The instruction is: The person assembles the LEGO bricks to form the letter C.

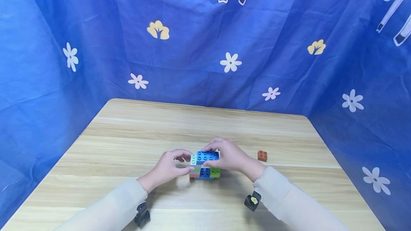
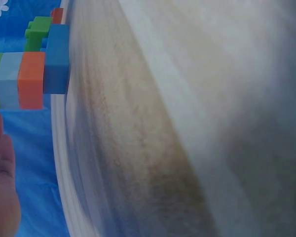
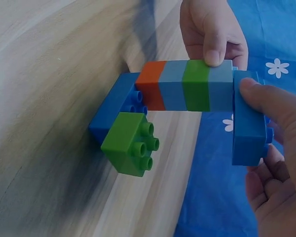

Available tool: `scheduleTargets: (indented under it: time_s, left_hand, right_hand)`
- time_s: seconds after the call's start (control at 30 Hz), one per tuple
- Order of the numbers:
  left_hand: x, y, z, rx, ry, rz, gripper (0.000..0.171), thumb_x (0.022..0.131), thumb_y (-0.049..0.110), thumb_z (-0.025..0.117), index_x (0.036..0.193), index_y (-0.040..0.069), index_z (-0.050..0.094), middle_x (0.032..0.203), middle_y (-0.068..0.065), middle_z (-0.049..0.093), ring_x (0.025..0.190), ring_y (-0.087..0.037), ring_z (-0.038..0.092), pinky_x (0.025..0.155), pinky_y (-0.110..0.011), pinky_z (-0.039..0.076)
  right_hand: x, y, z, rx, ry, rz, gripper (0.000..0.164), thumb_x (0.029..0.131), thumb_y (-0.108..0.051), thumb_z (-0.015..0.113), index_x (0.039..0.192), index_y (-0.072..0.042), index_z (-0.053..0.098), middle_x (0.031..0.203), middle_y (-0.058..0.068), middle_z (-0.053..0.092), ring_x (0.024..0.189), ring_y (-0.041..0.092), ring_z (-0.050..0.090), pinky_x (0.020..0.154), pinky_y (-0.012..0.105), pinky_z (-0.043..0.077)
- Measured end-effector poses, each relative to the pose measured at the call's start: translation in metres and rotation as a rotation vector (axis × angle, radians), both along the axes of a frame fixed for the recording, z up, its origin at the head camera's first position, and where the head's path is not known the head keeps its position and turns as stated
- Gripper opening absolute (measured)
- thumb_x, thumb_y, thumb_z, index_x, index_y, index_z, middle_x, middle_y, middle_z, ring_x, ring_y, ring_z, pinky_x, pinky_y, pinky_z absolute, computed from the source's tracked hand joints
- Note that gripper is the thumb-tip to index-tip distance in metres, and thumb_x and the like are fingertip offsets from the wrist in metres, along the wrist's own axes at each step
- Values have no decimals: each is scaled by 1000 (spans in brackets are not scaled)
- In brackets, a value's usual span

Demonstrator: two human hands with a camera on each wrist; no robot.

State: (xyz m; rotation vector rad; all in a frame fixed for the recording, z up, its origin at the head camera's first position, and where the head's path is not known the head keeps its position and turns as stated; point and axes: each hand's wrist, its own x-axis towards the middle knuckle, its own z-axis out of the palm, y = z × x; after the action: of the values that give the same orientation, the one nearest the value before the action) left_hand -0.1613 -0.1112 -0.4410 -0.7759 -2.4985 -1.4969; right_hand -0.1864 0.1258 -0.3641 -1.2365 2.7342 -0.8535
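In the right wrist view, a long blue base brick stands on the table and bears a green brick at one end. At its other end rises a column: an orange brick, a light blue brick, a green one and another light blue one on top. My left hand holds this column from the left, thumb at its upper bricks. With thumb and fingers my right hand pinches a long blue brick across the column's top, its far end overhanging the base.
A loose orange-red brick lies on the wooden table, to the right of my right hand. Blue cloth with flowers hangs behind and along both sides of the table.
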Motion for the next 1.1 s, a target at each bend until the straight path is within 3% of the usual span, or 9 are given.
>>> scheduleTargets:
  time_s: [0.3, 0.57, 0.67, 0.9, 1.1]
  left_hand:
    - [-2, 0, 9, -35, -27, -49, 39, 78, 21, 79, 111, 8, 64, 104, 0, 65, 95, -25, 61, 85, -41, 51]
    - [0, 13, 19, 59, -23, -11, 38, 76, 13, 80, 110, 6, 64, 106, -1, 66, 96, -19, 60, 87, -41, 50]
    - [2, 18, 20, 79, -28, 9, 35, 76, 5, 79, 107, 3, 64, 104, -4, 67, 94, -21, 60, 86, -45, 50]
    - [19, 25, 45, 93, -8, 15, 29, 77, -2, 75, 103, -3, 64, 100, -10, 67, 90, -24, 61, 82, -49, 51]
    - [19, 25, 43, 102, -16, 24, 29, 76, -3, 75, 103, -3, 65, 100, -11, 67, 90, -24, 61, 82, -51, 51]
  right_hand:
    - [0, -2, 1, 23, -15, -17, 38, 77, -31, 81, 109, -15, 71, 102, -5, 64, 88, 8, 57, 77, 25, 49]
    - [0, -2, 0, 13, 7, -10, 37, 76, -29, 82, 108, -14, 72, 98, -5, 65, 84, 7, 56, 72, 22, 48]
    - [0, -1, 0, 12, 11, -11, 36, 76, -29, 82, 108, -15, 72, 98, -6, 65, 84, 7, 56, 71, 22, 48]
    - [0, -1, -2, 4, 28, -15, 36, 76, -30, 81, 108, -16, 72, 98, -6, 65, 84, 6, 57, 73, 23, 47]
    - [0, 2, -8, -21, 32, -20, 42, 76, -33, 81, 114, -16, 69, 103, -8, 64, 91, 6, 55, 79, 26, 47]
